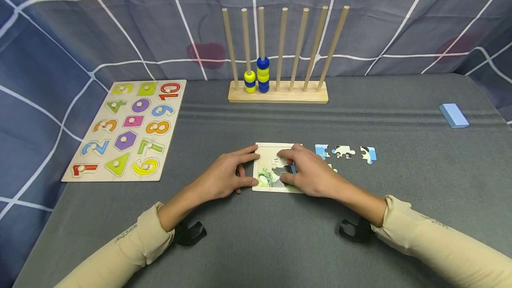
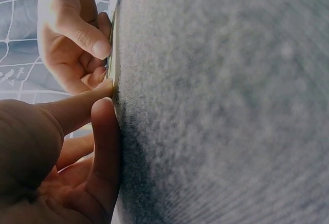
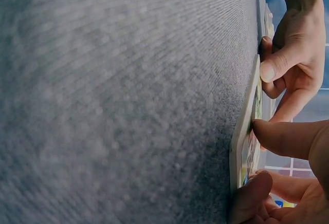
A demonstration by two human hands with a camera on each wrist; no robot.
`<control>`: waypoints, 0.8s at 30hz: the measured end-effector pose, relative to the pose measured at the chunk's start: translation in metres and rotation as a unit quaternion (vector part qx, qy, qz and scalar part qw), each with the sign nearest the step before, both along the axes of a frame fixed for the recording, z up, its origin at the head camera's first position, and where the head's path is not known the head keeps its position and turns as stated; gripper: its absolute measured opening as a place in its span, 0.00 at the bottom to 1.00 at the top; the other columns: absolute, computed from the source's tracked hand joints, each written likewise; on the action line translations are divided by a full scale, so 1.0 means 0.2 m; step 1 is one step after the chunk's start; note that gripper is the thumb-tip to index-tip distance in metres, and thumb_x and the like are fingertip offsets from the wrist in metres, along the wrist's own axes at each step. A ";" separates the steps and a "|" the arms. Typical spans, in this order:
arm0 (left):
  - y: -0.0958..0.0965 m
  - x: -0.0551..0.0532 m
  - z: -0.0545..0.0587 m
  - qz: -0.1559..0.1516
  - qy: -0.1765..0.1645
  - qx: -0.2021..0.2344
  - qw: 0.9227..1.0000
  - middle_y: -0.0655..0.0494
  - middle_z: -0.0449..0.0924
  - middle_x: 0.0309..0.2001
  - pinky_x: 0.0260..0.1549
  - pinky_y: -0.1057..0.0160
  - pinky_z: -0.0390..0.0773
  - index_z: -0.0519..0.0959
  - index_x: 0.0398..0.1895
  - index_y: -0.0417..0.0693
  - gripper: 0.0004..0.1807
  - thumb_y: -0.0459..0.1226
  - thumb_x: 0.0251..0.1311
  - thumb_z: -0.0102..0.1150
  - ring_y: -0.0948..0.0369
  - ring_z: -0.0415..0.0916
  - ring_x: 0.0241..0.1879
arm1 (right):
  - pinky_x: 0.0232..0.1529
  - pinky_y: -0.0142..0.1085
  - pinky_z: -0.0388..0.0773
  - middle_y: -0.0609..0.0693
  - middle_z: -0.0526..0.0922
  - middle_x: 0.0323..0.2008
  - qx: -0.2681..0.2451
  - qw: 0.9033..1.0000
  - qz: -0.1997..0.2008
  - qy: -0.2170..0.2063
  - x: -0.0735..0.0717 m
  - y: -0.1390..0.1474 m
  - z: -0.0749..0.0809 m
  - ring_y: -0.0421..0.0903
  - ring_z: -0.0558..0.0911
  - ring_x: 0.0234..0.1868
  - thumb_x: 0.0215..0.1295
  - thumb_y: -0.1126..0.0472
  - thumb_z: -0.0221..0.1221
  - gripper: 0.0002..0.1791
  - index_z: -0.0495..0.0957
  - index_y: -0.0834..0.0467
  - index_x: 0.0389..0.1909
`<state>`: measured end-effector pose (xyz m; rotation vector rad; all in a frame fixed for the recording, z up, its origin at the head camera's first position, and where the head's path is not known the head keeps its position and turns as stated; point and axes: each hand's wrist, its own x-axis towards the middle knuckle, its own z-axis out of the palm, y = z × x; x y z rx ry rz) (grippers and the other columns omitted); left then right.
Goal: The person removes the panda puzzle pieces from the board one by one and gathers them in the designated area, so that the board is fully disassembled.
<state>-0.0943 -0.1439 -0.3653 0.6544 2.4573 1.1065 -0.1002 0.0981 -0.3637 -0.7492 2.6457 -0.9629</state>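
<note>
A small wooden jigsaw tray (image 1: 276,190) lies flat on the table, partly filled with green, grey, black and white pieces. My left hand (image 1: 226,174) rests at its left edge, thumb on the lower part of the rim and two fairly straight fingers near the top corner. Over the middle of the tray, my right hand (image 1: 314,172) holds a black-and-white puzzle piece (image 1: 282,171) between thumb and fingers. That hand hides the tray's right side. In the right wrist view, the right thumb (image 3: 282,136) tips down onto the tray's surface.
Loose puzzle pieces (image 1: 344,151) lie right of the tray, one partly behind the right hand. A number-and-shape peg board (image 1: 166,157) is at left. A wooden bead stand (image 1: 278,97) with upright rods stands behind. A blue block (image 1: 454,115) sits far right.
</note>
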 end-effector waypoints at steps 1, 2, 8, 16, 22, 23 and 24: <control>0.00 0.00 0.00 -0.001 0.001 0.001 1.000 0.49 0.59 0.74 0.22 0.66 0.76 0.72 0.66 0.38 0.32 0.35 0.58 0.70 0.66 0.75 0.15 | 0.36 0.41 0.71 0.49 0.73 0.34 -0.001 1.000 -0.001 0.002 0.00 0.00 0.00 0.44 0.71 0.32 0.57 0.65 0.68 0.23 0.78 0.64 0.54; 0.00 0.00 0.00 -0.001 0.000 0.002 1.000 0.49 0.59 0.74 0.21 0.66 0.76 0.72 0.66 0.38 0.32 0.35 0.58 0.70 0.66 0.75 0.15 | 0.41 0.43 0.73 0.49 0.73 0.34 -0.004 1.000 -0.001 0.003 0.00 0.00 0.00 0.44 0.72 0.33 0.57 0.65 0.68 0.23 0.78 0.64 0.54; 0.00 0.00 0.01 -0.002 0.003 0.001 1.000 0.48 0.59 0.74 0.22 0.66 0.76 0.73 0.66 0.38 0.32 0.35 0.58 0.71 0.66 0.75 0.15 | 0.55 0.51 0.70 0.49 0.75 0.34 -0.017 1.000 -0.012 -0.002 0.01 -0.01 0.00 0.47 0.74 0.36 0.56 0.66 0.69 0.24 0.75 0.60 0.53; 0.00 0.00 0.01 0.000 0.002 0.001 1.000 0.48 0.60 0.73 0.22 0.66 0.76 0.73 0.66 0.38 0.32 0.35 0.57 0.71 0.66 0.75 0.14 | 0.35 0.42 0.71 0.48 0.76 0.36 -0.015 1.000 -0.026 -0.005 0.03 -0.01 0.01 0.45 0.74 0.33 0.57 0.65 0.70 0.25 0.72 0.55 0.54; 0.00 0.01 0.01 0.005 -0.004 0.003 1.000 0.48 0.59 0.74 0.22 0.65 0.76 0.73 0.66 0.39 0.33 0.35 0.57 0.71 0.65 0.75 0.14 | 0.35 0.42 0.72 0.48 0.76 0.37 -0.019 0.999 -0.027 0.003 0.04 -0.01 0.00 0.45 0.74 0.34 0.58 0.65 0.68 0.24 0.71 0.54 0.54; 0.01 0.01 0.01 0.005 -0.002 0.004 1.000 0.48 0.60 0.73 0.22 0.65 0.76 0.73 0.66 0.38 0.33 0.35 0.57 0.71 0.65 0.75 0.14 | 0.34 0.42 0.71 0.49 0.76 0.37 -0.021 0.999 -0.028 0.005 0.04 -0.01 0.00 0.45 0.74 0.33 0.58 0.66 0.68 0.23 0.71 0.54 0.54; 0.01 0.01 0.01 0.004 -0.001 0.004 1.000 0.48 0.60 0.73 0.22 0.65 0.76 0.73 0.66 0.38 0.33 0.35 0.57 0.71 0.65 0.75 0.14 | 0.33 0.41 0.71 0.49 0.75 0.36 -0.025 0.999 -0.030 0.007 0.04 -0.01 0.00 0.45 0.73 0.33 0.59 0.66 0.67 0.22 0.71 0.54 0.53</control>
